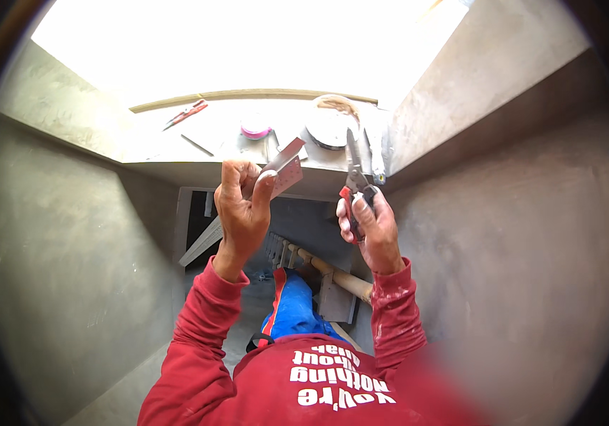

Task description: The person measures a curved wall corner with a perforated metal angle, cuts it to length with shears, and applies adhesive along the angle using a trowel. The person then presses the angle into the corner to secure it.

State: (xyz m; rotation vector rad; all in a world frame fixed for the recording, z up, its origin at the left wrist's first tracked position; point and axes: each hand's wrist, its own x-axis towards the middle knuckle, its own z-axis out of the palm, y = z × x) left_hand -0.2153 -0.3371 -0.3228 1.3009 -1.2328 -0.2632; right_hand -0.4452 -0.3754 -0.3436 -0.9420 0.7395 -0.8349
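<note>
My left hand point(240, 216) is raised in front of the ledge, thumb and fingers pinching a short bent piece of perforated angle strip point(289, 175). Small holes run along its lower face, and its upper edge tilts up to the right. To the right, my right hand point(378, 241) grips metal snips point(354, 162) by their red and black handles. The blades point up and away from me, apart from the strip. Whether the blades are fully closed is hard to make out.
A bright window ledge point(150, 148) holds a red-handled tool point(187, 113), a pink-edged round roll point(255, 131), a round white container point(326, 133) and a wooden strip point(262, 93). Plastered walls point(489, 234) flank me. A bamboo pole point(348, 282) and a long pale strip point(201, 243) lie below.
</note>
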